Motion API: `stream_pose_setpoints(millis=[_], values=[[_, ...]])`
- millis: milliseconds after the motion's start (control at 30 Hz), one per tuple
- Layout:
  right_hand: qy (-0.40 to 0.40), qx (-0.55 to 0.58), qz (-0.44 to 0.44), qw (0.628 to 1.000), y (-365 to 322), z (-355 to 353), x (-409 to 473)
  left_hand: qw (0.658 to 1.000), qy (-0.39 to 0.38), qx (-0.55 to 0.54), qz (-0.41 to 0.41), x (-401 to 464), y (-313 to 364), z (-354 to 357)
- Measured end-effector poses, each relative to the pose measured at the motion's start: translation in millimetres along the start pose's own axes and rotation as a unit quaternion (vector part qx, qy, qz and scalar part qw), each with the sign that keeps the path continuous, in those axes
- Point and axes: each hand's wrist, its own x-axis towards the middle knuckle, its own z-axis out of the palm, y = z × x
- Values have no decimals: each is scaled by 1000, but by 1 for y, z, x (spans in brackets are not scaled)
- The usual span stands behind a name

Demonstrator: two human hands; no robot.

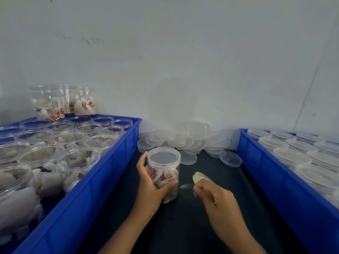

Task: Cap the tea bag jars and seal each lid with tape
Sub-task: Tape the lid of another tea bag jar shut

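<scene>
Jar, capped, stands on the dark table between two blue crates, gripped by the left hand. Right hand beside it pinches the tape roll; best to keep the strip taut and level with the lid seam.

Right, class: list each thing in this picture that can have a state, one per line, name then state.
held jar: capped, upright, holds tea bags, gripped by left hand
tape roll: pinched in right hand, a strip pulled out toward the jar
jars in left bin: open, filled
jars in right bin: capped
loose lids: heaped by the wall, unused
</scene>
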Motion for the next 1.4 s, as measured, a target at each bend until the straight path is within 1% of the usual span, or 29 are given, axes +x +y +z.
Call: stream_pose_setpoints(millis=[67, 133, 267, 400, 500, 600, 733, 867, 933, 1200, 1400], values=[[2, -9, -2, 1000, 0, -1, 1, 999, -21, 25, 20, -1, 1, 1], [10, -3, -2, 1000, 0, -4, 2, 997, -62, 42, 33, -4, 3, 2], [31, 49, 13, 998, -5, -16, 5, 991, -112, 72, 27, -7, 12, 5], [16, 110, 16, 994, -13, -28, 10, 986, -143, 81, 21, -10, 20, 3], [-4, 121, 27, 992, -21, -34, 13, 984, -163, 72, 14, -11, 24, -1], [-11, 108, 28, 994, -29, -37, 17, 984, -176, 23, 7, -15, 30, 1], [-21, 55, 18, 998, -38, -38, 18, 985, -169, -22, 22, -20, 34, 4], [-28, 42, 18, 999, -42, -37, 17, 981, -183, -69, 4, -18, 39, 3], [-31, 25, 9, 999, -44, -37, 17, 982, -170, -80, 0, -16, 40, 4], [-14, 23, 15, 1000, -45, -33, 18, 988, -137, -68, 10, -16, 36, 10], [-16, 3, 16, 1000, -45, -32, 18, 990, -119, -72, 21, -17, 36, 12]])
